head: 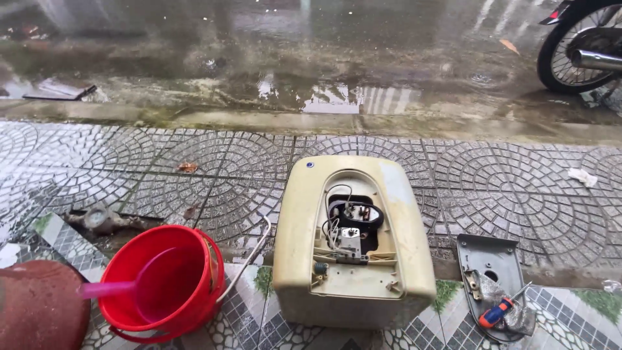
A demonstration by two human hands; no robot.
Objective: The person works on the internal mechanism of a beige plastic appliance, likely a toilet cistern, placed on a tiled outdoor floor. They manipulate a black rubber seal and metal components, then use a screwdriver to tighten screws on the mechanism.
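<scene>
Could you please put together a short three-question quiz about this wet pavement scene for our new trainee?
1. True or false: the cream appliance casing has its wiring exposed.
2. What lies on the grey cover panel? A) screwdriver B) hammer C) pliers
3. What colour is the scoop inside the red bucket?

Key: 1 true; 2 A, the screwdriver; 3 pink. No hands are in view.

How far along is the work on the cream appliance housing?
Done: the grey cover panel is off and lies beside the cream housing, leaving wiring exposed. In hand: nothing, no hands in view; the screwdriver rests on the panel. Left: the opening is still uncovered.
</scene>
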